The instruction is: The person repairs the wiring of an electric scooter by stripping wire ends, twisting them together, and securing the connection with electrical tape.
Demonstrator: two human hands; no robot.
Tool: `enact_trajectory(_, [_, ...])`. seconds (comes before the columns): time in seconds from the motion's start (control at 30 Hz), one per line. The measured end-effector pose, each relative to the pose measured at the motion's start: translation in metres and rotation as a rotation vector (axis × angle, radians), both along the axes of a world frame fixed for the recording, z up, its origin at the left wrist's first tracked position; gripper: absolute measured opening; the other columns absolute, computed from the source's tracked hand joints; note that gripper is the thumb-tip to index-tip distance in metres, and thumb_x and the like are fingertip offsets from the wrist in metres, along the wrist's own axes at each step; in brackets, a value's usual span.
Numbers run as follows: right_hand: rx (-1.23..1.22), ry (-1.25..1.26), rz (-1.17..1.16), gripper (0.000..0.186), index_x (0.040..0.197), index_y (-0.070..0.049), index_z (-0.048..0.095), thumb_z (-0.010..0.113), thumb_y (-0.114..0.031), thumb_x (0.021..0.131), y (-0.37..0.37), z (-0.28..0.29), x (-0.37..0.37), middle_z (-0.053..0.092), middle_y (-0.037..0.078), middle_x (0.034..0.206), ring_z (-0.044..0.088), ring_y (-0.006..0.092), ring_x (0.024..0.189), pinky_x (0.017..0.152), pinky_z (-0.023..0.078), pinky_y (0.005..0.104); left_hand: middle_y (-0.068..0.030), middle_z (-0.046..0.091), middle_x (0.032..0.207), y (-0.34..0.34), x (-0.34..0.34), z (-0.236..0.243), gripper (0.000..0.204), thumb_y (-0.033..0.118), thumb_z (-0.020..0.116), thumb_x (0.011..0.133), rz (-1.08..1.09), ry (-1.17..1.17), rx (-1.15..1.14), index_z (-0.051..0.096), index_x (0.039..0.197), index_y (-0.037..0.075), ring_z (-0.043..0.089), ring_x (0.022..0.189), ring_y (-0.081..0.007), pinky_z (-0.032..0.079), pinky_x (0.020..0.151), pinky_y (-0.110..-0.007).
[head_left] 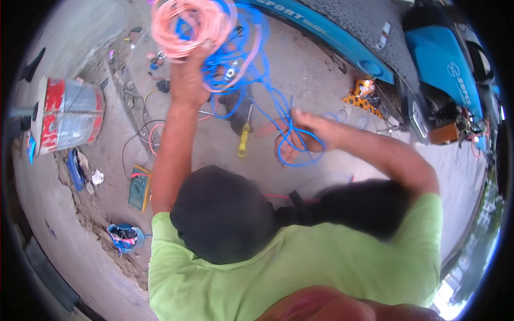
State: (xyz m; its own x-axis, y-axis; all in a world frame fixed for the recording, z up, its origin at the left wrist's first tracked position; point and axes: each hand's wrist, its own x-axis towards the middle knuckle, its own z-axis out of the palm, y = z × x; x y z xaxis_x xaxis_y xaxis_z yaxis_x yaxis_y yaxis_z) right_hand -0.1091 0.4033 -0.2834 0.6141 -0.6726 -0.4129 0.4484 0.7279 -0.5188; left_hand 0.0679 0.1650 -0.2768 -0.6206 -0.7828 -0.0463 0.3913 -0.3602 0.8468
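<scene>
The blue wire [217, 59] is one big messy bunch above the yellow screwdriver [243, 142], and a few loose strands slant down from it to loops just right of the screwdriver. So its long way runs from upper left to lower right, passing near the top right of the screwdriver. The left hand [188, 72], up and to the left of the screwdriver, is nearer the big bunch; the right hand [308, 127], to the right of the screwdriver, is at the loose loops. The left hand has hold of a pink coil [209, 24], with the blue bunch hanging right against it, but its fingers are mostly hidden, so I can't tell how tight they squeeze or if they grip the blue bunch too. The right hand is partly curled, with one finger sticking out toward the screwdriver, and it has hold of the blue wire where the loops cross its fingers. The top of the pink coil is cut off. The bunch is blurry, so I can't find the wire's ends. Below the screwdriver, a dark round shape [222, 214], maybe a knee, hides some floor. A meter [138, 191] lies lower left of the screwdriver.
</scene>
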Motion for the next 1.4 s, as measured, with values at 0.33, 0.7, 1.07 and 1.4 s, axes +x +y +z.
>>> enact_trajectory(0.33, [0.002, 0.643, 0.374, 0.043, 0.128, -0.002, 0.065, 0.068, -0.032, 0.098, 0.095, -0.043, -0.024, 0.073, 0.009, 0.088, 0.068, 0.0164, 0.084, 0.077, 0.053, 0.0339, -0.0087, 0.074, 0.107, -0.017, -0.002, -0.058, 0.034, 0.010, 0.071, 0.095, 0.141, -0.298, -0.229, 0.063, 0.127, 0.004, 0.072, 0.088, -0.0157, 0.053, 0.063, -0.028])
enact_trajectory(0.7, [-0.239, 1.762, -0.181, 0.058, 0.111, -0.004, 0.072, 0.041, -0.054, 0.109, 0.069, 0.078, -0.116, 0.071, 0.015, 0.095, 0.067, 0.0235, 0.085, 0.080, 0.055, 0.0392, -0.0194, 0.074, 0.110, -0.028, -0.036, -0.062, 0.044, 0.023, 0.078, 0.085, -0.160, -0.787, -0.945, 0.067, 0.123, 0.004, 0.073, 0.099, -0.0354, 0.056, 0.089, -0.041])
enact_trajectory(1.07, [-0.544, 1.755, -0.217, 0.043, 0.107, -0.007, 0.074, 0.054, -0.045, 0.103, -0.123, 0.043, -0.108, 0.072, 0.013, 0.093, 0.066, 0.0219, 0.084, 0.077, 0.054, 0.0387, -0.0140, 0.073, 0.118, -0.030, 0.017, -0.013, 0.048, 0.027, 0.079, 0.087, -1.027, -0.038, -1.024, 0.066, 0.127, 0.002, 0.071, 0.105, -0.0309, 0.056, 0.090, -0.043])
enact_trajectory(1.4, [-0.680, 1.479, 0.135, 0.039, 0.109, -0.003, 0.067, 0.055, -0.040, 0.107, -0.060, 0.022, -0.017, 0.060, 0.014, 0.075, 0.059, 0.0284, 0.070, 0.067, 0.048, 0.0471, -0.0033, 0.072, 0.085, -0.160, 0.129, -0.043, 0.025, 0.024, 0.077, 0.092, 0.360, -0.641, -0.600, 0.073, 0.105, 0.004, 0.062, 0.070, -0.0135, 0.049, 0.062, -0.030])
